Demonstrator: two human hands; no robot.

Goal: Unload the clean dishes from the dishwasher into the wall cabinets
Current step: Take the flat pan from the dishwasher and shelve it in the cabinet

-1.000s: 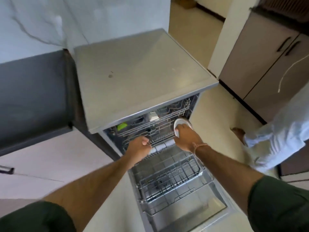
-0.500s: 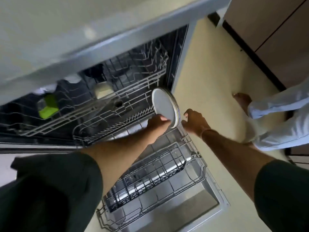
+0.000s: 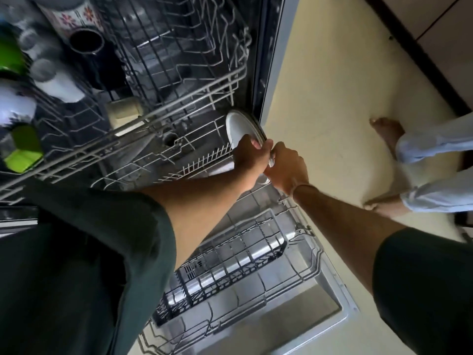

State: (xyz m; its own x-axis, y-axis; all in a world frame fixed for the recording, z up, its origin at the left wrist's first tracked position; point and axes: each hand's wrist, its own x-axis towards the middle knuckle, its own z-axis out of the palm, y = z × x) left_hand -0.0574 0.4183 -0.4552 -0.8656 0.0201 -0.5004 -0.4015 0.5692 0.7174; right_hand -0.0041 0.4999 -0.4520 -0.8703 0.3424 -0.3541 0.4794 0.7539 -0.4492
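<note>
- The dishwasher [image 3: 272, 73] stood open, with its door [image 3: 330, 311] folded down flat over the pale floor [image 3: 332, 98]
- A small stack of white plates [image 3: 236, 126] stood on edge at the right end of the lower rack [image 3: 302, 234], close to the dishwasher's right wall
- The left hand [image 3: 252, 160] was curled over the near rim of the plates, with the thumb on the white front face
- The right hand [image 3: 288, 167] was wrapped round the back of the same plates, so both hands were pressed close together with the plates between them
- The rest of the lower rack, pulled out over the door, held a dark cutlery basket [image 3: 230, 267]; I could not tell if anything was inside it
- The upper rack [image 3: 179, 98] sat above, and its left part was full: a cup with red flowers [image 3: 76, 14], a dark mug [image 3: 85, 42], a white cup [image 3: 60, 85], a cream tub [image 3: 122, 112] and a bright green thing [image 3: 21, 152] that was too blurry to name
- The right part of the upper rack showed only bare wires
- Another person stood on the floor to the right, with a bare foot [image 3: 386, 129] and light trousers [image 3: 435, 149]
</note>
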